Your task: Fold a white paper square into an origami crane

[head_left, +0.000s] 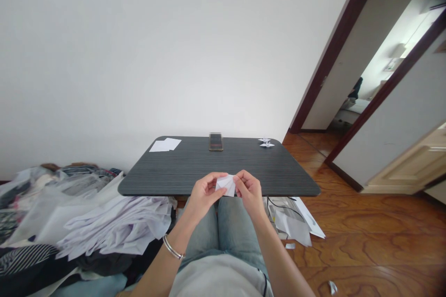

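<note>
Head view: the left hand point(205, 191) and right hand point(251, 191) each pinch their grip on a folded white paper point(226, 185), partly covering it, above the near edge of the dark surface point(184, 167); the smartphone point(216, 142) at its far edge looks blurred.

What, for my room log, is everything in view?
Table: one, dark, centre
Paper: one, white, lower centre
Sheets: two-plus, white, table left
Phone: one, dark, table back
Cranes: two, white, table right
Wall: one, white, back
Clothes: one pile, mixed, left
Cables: uncertain, black, below table
Loose papers: several, white, below table
Floor: one, brown, right
Scraps: two, white, floor right
Doorway: one, dark red, right
Shirt: one, pale, bottom
Jeans: one pair, blue, lower centre
Bracelet: one, silver, left wrist
Left hand, right hand: two, holding paper
</note>
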The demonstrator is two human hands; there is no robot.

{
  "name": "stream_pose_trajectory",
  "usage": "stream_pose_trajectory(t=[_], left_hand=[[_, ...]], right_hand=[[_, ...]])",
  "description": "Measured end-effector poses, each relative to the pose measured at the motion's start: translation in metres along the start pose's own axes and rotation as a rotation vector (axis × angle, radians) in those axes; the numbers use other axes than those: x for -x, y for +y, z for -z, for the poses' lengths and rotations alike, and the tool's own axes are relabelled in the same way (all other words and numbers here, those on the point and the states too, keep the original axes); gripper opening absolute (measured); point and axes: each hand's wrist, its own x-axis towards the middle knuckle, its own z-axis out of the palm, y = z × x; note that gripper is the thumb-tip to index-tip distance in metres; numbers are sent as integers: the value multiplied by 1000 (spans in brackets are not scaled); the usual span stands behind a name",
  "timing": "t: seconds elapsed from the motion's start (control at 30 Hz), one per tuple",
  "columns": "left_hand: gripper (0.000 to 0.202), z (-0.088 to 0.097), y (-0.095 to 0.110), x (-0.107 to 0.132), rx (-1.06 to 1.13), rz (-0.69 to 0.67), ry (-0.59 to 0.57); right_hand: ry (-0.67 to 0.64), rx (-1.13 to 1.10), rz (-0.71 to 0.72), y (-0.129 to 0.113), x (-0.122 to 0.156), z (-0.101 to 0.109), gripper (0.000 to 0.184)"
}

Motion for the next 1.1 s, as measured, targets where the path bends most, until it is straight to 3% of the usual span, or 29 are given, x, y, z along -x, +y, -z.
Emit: stream_pose_trajectory(t=[0.23, 0.4, 0.63, 0.97, 1.1], left_hand=[[28, 0, -5, -4, -121, -69, 136], [29, -2, -3, -4, -131, -102, 183], [23, -3, -1, 0, -219, -158, 213], [20, 0, 2, -1, -210, -91, 266], [16, -2, 1, -2, -229, -98, 347]], right_hand=[[-70, -7, -30, 5, 1, -3, 38], [-151, 6, -34, 8, 4, -4, 29], [-140, 49, -8, 7, 5, -3, 28], [-134, 41, 12, 11, 4, -3, 29], [-59, 25, 46, 10, 8, -5, 16]])
